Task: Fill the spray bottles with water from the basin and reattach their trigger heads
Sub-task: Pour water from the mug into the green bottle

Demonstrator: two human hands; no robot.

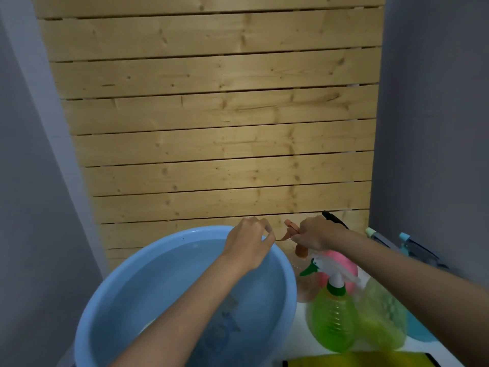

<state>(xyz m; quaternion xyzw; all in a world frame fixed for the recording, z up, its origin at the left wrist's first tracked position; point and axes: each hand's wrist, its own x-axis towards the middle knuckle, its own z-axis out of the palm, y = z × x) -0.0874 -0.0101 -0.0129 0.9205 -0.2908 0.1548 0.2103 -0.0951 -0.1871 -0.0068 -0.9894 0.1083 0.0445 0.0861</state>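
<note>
Head view: a round pale-blue plastic basin [88, 311] of water sits near left on the white tabletop [300, 329]. Over its far rim, the left hand [248, 243] has its grip pressed thumb to forefinger, apparently pinching a thin tube [281, 239] that runs right to an orange plastic trigger head [291, 229]. The right hand [315, 234] has its grip curled round that head. Nearer stands a green translucent spray bottle [330, 321] with its white-and-green head fitted, and a pink bottle [344, 260] is just behind it.
</note>
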